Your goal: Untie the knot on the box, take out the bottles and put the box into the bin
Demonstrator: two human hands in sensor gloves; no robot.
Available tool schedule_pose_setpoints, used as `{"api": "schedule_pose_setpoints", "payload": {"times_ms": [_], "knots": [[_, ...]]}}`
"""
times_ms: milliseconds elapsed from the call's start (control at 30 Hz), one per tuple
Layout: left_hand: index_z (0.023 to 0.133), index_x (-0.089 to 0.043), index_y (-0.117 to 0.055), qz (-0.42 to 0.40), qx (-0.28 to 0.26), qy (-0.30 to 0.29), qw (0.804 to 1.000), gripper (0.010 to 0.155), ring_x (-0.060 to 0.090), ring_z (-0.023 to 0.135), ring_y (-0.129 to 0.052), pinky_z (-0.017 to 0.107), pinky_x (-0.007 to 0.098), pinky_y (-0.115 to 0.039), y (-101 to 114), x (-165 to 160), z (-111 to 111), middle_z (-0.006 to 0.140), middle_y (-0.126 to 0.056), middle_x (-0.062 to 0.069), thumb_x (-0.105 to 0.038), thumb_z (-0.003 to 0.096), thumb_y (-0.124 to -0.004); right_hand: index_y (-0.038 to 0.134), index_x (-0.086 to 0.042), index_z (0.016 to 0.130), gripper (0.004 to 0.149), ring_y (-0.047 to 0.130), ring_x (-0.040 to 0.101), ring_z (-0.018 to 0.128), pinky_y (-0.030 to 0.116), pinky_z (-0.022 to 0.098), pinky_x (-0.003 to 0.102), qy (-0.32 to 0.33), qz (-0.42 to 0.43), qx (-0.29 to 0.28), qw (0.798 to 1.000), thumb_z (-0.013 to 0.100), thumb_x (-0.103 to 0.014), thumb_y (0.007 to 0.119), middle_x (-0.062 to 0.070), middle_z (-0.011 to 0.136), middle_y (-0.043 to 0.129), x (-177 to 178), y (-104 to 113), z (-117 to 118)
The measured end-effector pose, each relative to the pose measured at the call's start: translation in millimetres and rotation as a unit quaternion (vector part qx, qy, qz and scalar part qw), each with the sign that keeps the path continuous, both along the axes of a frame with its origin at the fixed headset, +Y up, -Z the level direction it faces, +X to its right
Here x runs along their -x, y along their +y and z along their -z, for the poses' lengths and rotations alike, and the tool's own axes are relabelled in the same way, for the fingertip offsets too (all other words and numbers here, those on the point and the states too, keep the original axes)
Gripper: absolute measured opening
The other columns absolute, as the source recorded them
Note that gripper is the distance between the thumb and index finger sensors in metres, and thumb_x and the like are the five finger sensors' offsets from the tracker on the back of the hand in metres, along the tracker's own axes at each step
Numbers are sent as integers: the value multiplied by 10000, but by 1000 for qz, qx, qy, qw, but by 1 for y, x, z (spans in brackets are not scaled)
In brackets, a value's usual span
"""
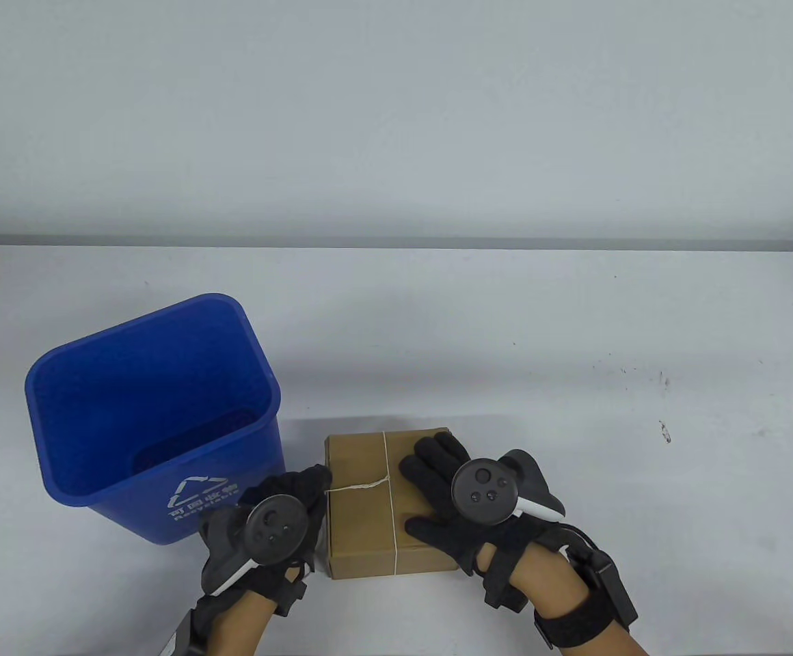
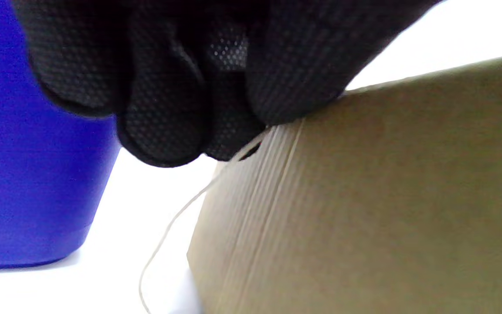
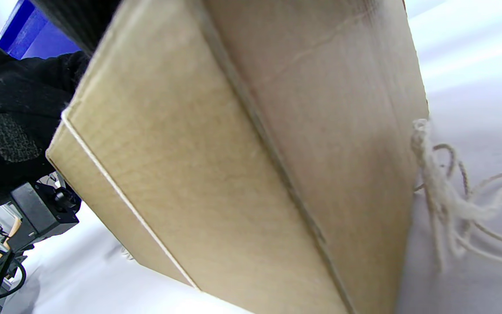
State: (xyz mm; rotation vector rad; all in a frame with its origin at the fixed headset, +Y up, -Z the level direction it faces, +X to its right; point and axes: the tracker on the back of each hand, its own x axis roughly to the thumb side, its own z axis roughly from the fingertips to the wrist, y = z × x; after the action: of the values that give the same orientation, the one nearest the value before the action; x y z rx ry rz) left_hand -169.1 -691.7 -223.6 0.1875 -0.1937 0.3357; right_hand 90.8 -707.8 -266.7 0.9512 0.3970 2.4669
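Beside bin (image 1: 157, 417): box (image 1: 362, 519) flat, long axis near-far, string (image 1: 390, 478) lengthwise.

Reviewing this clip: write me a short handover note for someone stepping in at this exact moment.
Left hand: at the box's left edge, fingers pinching the string where it comes off the top edge.
Right hand: fingers flat on the top of the cardboard box, steadying it.
Box: closed, on the table, string still wrapped around it both ways. Loose string ends lie on the table beside one side of it.
Blue bin: upright, just left of the box; nothing visible inside.
Done: at most, the knot is started.
Left: free the string, open the box, take out the bottles (not visible yet), put the box in the bin.
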Motion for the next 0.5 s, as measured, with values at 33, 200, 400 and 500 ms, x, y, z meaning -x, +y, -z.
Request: {"api": "schedule_pose_setpoints", "payload": {"times_ms": [33, 200, 400, 500], "knots": [[889, -205, -836, -2, 1, 1, 1000, 434, 334, 556, -1055, 489, 522, -861, 0, 0, 0, 734, -1010, 58, -289, 466, -882, 292, -121, 1083, 774, 60, 481, 991, 330, 644, 730, 0, 0, 0, 1000, 504, -497, 642, 152, 1108, 100, 0, 0, 0], [873, -208, -846, 16, 27, 24, 999, 416, 341, 544, -1044, 485, 527, -856, -1, 0, 0, 728, -1004, 64, -286, 465, -877, 292, -120, 1083, 774, 62, 484, 990, 332, 644, 730, 0, -1, -1, 1000, 504, -498, 640, 156, 1108, 101, 0, 0, 0], [877, -209, -846, 51, 94, 56, 993, 412, 359, 550, -1031, 487, 538, -842, -5, 6, 1, 739, -996, 70, -262, 470, -872, 293, -120, 1083, 774, 62, 484, 990, 332, 643, 730, 0, 0, -1, 1000, 504, -498, 640, 154, 1108, 101, 0, 0, 0], [880, -202, -848, 72, 126, 77, 987, 414, 366, 551, -1028, 488, 543, -837, -8, 7, 1, 740, -995, 75, -255, 470, -872, 292, -122, 1083, 775, 62, 483, 990, 331, 643, 730, 0, 1, 0, 1000, 503, -499, 640, 154, 1108, 101, 0, 0, 0]]}}
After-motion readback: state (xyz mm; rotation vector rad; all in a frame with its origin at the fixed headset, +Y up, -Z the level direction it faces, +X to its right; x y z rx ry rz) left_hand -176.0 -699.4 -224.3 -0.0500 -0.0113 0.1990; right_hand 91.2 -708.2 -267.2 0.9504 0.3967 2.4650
